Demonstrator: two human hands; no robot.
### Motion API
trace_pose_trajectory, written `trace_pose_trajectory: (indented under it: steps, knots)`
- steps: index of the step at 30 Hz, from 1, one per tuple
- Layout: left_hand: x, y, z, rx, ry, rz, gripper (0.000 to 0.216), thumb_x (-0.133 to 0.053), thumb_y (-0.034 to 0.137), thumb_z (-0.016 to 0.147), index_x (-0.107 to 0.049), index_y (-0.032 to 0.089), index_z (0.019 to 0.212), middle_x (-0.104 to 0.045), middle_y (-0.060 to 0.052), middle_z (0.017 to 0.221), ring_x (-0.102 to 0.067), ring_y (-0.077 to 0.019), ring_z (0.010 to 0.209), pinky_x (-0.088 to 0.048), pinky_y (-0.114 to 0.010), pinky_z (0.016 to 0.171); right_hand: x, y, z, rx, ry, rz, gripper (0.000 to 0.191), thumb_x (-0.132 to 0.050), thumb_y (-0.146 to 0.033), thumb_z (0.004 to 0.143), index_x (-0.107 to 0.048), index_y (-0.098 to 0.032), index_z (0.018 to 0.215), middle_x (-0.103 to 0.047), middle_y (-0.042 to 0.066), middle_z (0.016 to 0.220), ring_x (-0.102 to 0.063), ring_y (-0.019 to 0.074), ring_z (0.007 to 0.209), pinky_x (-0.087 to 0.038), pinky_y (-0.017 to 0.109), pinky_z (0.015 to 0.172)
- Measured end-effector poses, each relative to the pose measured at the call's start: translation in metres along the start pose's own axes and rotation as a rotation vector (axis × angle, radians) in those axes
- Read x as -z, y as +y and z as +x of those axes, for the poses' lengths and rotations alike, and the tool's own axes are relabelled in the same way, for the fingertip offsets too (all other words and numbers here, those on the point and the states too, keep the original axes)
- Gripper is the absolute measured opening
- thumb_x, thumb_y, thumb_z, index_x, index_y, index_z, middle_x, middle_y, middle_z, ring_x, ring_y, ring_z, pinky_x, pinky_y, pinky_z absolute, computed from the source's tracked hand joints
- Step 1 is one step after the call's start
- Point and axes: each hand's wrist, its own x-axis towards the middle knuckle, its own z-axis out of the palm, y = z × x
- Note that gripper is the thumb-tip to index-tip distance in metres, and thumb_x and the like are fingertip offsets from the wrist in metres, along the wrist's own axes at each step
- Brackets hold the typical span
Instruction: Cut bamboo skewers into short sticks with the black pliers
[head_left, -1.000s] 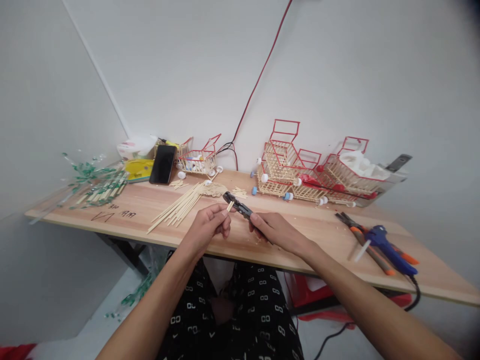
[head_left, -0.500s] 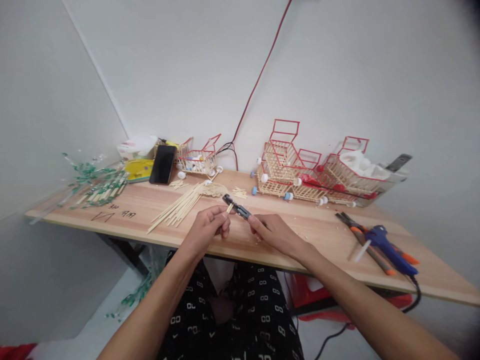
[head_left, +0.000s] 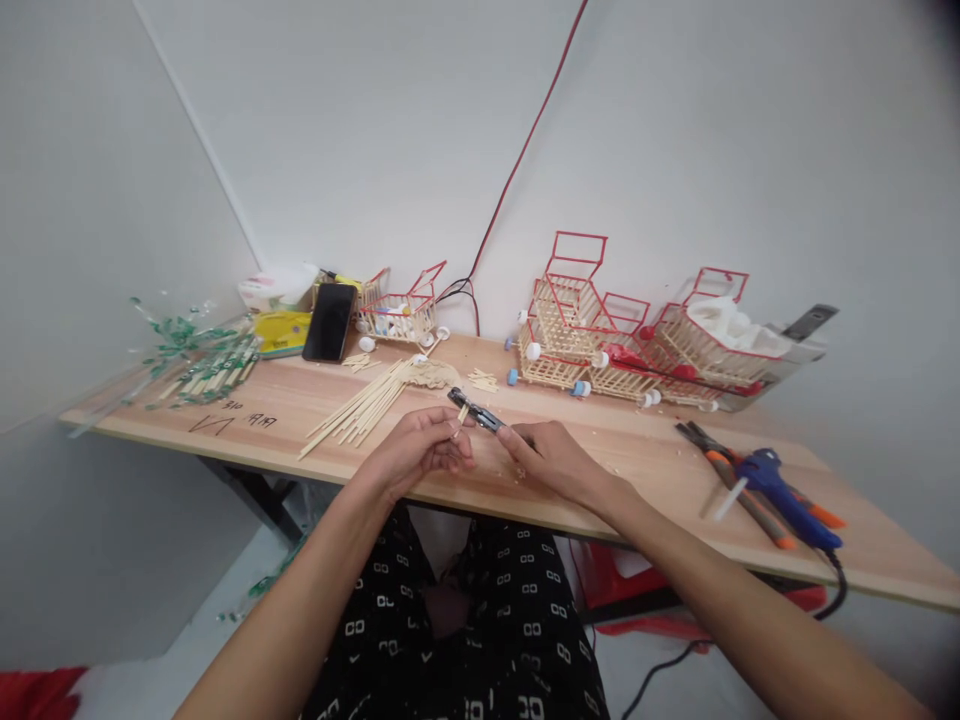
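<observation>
At the far left, green-tipped sticks (head_left: 217, 375) lie in a clear wrap, with a yellow packet (head_left: 281, 333) and a propped phone (head_left: 328, 322) behind. Loose pale sticks (head_left: 356, 408) fan out over the wooden table (head_left: 622, 438), just beside the left hand (head_left: 420, 450). That hand holds a short stick (head_left: 463, 412) in a thumb-and-finger pinch, its upper end against the head of a dark hand tool (head_left: 487, 417). The right hand (head_left: 555, 460) is closed round the tool's handle. Whether the jaws bite the stick is too small to tell. Good work here would mean a firm pinch, the stick square to the jaws — and fingertips clear of them — with the right hand squeezing evenly. Farther right sit red-handled stick carts (head_left: 574, 310), then a blue glue gun (head_left: 776, 487).
</observation>
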Motion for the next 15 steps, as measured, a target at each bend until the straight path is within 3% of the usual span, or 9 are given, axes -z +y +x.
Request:
trace_pose_trajectory:
  steps: [7,15]
  knots:
    - [0.0055,0.0017,0.0012,0.091,-0.012,-0.016,0.024,-0.070,0.029,0.076,-0.063,0.011,0.089,-0.073,-0.013,0.074,-0.071,-0.0197,0.067,-0.052,-0.024,0.057,0.0002,0.0009,0.0001,-0.007,0.004,-0.096,0.061,-0.024,-0.060,0.094,-0.055,-0.017,0.063,-0.057,0.004,0.059,-0.046,0.0149,0.055,-0.027,0.027,0.056]
    - [0.0080,-0.0056,0.0049,0.040,0.011,0.009,0.032,-0.076,0.034,0.071,-0.065,0.009,0.088,-0.073,-0.013,0.078,-0.069,-0.0174,0.069,-0.051,-0.022,0.058,-0.0055,0.0039,0.0011,-0.032,0.041,-0.150,0.061,-0.027,-0.061,0.093,-0.059,-0.017,0.066,-0.061,0.007,0.062,-0.049,0.0166,0.057,-0.027,0.028,0.057]
